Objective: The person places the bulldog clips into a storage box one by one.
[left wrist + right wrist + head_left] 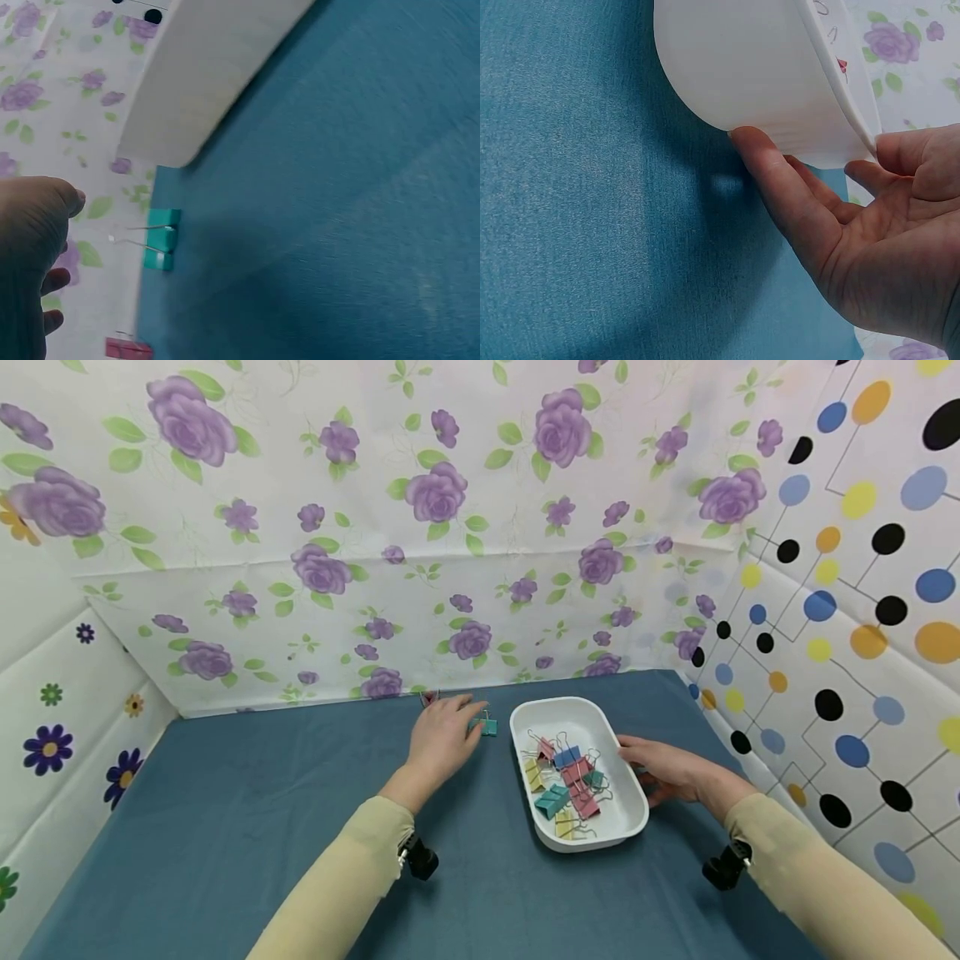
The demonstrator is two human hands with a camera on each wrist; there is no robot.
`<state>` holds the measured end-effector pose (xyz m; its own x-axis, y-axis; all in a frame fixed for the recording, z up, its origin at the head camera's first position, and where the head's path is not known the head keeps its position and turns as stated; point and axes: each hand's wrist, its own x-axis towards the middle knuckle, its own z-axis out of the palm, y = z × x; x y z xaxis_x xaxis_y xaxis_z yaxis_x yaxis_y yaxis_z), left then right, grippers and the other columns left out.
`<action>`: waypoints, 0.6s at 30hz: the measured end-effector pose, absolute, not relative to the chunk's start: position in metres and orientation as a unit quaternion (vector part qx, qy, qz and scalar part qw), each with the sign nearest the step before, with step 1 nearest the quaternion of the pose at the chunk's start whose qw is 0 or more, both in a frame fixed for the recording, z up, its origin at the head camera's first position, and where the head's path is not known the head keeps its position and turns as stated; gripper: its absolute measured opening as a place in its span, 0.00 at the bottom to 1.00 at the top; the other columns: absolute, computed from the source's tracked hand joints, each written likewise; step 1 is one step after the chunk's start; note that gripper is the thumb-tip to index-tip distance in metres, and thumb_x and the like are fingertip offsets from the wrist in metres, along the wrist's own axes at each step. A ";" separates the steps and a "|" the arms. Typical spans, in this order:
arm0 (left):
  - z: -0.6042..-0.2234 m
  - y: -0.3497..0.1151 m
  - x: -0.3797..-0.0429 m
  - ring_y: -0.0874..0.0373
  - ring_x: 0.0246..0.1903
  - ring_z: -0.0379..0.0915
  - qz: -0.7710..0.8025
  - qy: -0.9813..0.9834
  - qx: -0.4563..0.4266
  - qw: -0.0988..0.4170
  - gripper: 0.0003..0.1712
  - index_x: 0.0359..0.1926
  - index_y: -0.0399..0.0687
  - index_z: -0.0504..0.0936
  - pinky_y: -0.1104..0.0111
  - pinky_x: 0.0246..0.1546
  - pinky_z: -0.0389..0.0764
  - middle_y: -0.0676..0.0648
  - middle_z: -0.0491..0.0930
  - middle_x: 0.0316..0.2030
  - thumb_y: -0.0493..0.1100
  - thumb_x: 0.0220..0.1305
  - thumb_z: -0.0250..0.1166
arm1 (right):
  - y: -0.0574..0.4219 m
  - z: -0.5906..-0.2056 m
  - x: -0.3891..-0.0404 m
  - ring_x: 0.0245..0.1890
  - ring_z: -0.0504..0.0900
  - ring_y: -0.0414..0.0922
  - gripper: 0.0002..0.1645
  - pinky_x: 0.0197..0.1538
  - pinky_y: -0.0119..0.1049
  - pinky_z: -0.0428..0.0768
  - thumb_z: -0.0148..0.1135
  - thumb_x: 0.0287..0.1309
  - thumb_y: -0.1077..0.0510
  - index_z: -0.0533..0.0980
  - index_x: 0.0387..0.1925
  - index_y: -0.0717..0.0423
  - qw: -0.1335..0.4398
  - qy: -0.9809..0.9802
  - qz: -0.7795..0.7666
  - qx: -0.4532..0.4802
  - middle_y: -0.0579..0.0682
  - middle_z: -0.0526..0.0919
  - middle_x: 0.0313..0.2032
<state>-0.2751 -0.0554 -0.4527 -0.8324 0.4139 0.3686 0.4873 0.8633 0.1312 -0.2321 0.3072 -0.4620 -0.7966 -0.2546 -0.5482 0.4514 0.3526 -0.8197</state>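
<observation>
My left hand (442, 735) is stretched forward over the back of the table, its fingers slightly bent and holding nothing. Beyond its fingertips lies a teal binder clip (163, 238), partly hidden by the hand in the head view. A red binder clip (128, 348) sits close by, against the back edge. My right hand (667, 768) grips the right side of a white plastic tray (632, 814), with digits at the rim and lower wall in the right wrist view. Inside the tray lie several binder clips, among them a blue one (567, 757) and a yellow one (564, 824).
Blue cloth (247, 827) covers the table. A flowered sheet (465, 560) rises along the back edge, a dotted sheet (825, 652) on the right, and another patterned sheet (75, 718) on the left. Each wrist carries a small black camera (422, 858).
</observation>
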 end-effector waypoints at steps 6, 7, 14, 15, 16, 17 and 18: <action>-0.473 -0.052 -0.277 0.49 0.56 0.67 -0.085 -0.963 -0.221 0.131 0.25 0.63 0.61 0.71 0.55 0.57 0.66 0.48 0.70 0.59 0.54 0.65 0.58 | 0.307 -0.462 -0.232 0.51 0.73 0.56 0.32 0.37 0.55 0.79 0.44 0.69 0.44 0.49 0.71 0.34 0.316 0.755 -0.570 0.068 0.57 0.65 0.60; -0.475 -0.051 -0.277 0.50 0.57 0.66 -0.079 -0.966 -0.215 0.121 0.26 0.63 0.62 0.70 0.55 0.57 0.66 0.48 0.69 0.60 0.55 0.65 0.57 | 0.307 -0.462 -0.231 0.50 0.73 0.56 0.32 0.37 0.55 0.79 0.44 0.69 0.44 0.49 0.71 0.34 0.316 0.755 -0.571 0.068 0.57 0.64 0.60; -0.488 -0.045 -0.277 0.48 0.62 0.58 -0.049 -0.978 -0.195 0.059 0.30 0.69 0.64 0.59 0.52 0.61 0.60 0.47 0.60 0.66 0.59 0.67 0.51 | 0.307 -0.462 -0.231 0.50 0.74 0.56 0.32 0.37 0.55 0.79 0.44 0.69 0.44 0.49 0.71 0.34 0.314 0.756 -0.570 0.070 0.57 0.64 0.61; -0.489 -0.044 -0.277 0.48 0.63 0.56 -0.043 -0.979 -0.193 0.051 0.31 0.70 0.65 0.58 0.52 0.61 0.59 0.48 0.59 0.67 0.60 0.68 0.49 | 0.307 -0.461 -0.231 0.50 0.74 0.56 0.32 0.37 0.55 0.79 0.44 0.69 0.44 0.49 0.71 0.34 0.314 0.756 -0.570 0.070 0.57 0.64 0.61; -0.490 -0.044 -0.277 0.48 0.64 0.55 -0.040 -0.980 -0.192 0.043 0.31 0.70 0.65 0.57 0.52 0.61 0.58 0.47 0.57 0.67 0.61 0.68 0.48 | 0.307 -0.461 -0.231 0.50 0.74 0.56 0.32 0.37 0.55 0.79 0.44 0.69 0.44 0.49 0.71 0.35 0.313 0.756 -0.570 0.070 0.57 0.64 0.61; -0.491 -0.043 -0.278 0.47 0.64 0.54 -0.038 -0.980 -0.191 0.037 0.32 0.70 0.64 0.55 0.51 0.61 0.58 0.47 0.56 0.68 0.61 0.68 0.47 | 0.307 -0.461 -0.231 0.50 0.74 0.56 0.32 0.37 0.55 0.79 0.44 0.69 0.44 0.49 0.71 0.35 0.313 0.756 -0.570 0.070 0.57 0.64 0.61; -0.492 -0.042 -0.278 0.47 0.65 0.52 -0.035 -0.981 -0.190 0.031 0.32 0.71 0.64 0.54 0.51 0.62 0.57 0.47 0.55 0.68 0.61 0.68 0.46 | 0.307 -0.461 -0.231 0.50 0.74 0.56 0.32 0.37 0.55 0.79 0.44 0.69 0.44 0.49 0.71 0.35 0.313 0.757 -0.570 0.071 0.57 0.64 0.60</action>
